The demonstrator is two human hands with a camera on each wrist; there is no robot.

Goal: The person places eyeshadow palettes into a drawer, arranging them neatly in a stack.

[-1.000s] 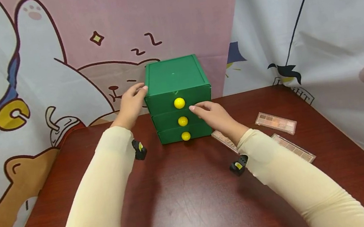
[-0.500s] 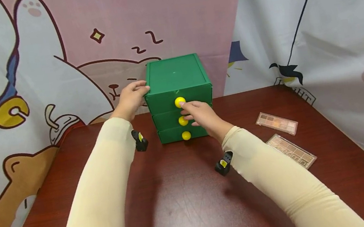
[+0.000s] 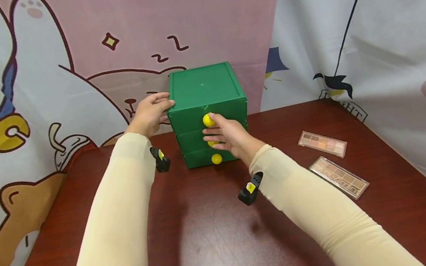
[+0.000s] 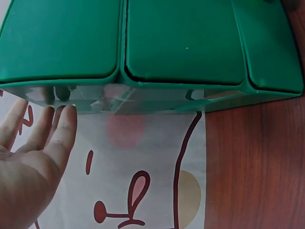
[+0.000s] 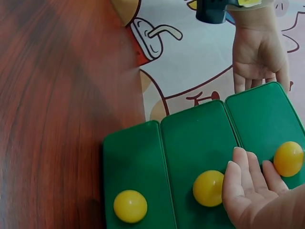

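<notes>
A small green three-drawer box [image 3: 204, 84] stands at the back of the table, each drawer front bearing a round yellow knob. My left hand [image 3: 148, 115] reaches along its left side, with straight fingertips at the upper edge; the left wrist view shows these fingers [image 4: 61, 138] beside the clear-looking side panel. At the top drawer, the thumb and index finger of my right hand [image 3: 236, 139] pinch the top knob [image 5: 288, 159]. My other right fingers extend loosely past the middle knob [image 5: 208, 188]. The bottom knob [image 3: 216, 159] is untouched. All the drawers look closed.
Two makeup palettes, a narrow one [image 3: 322, 143] and a wider one [image 3: 339, 177], lie on the dark red wooden table [image 3: 212, 242] to the right. A printed cartoon cloth [image 3: 221, 18] hangs close behind the box.
My right hand has moved left from beside the box to the top knob. A third palette, formerly visible under that hand, is now hidden. My left hand has barely moved.
</notes>
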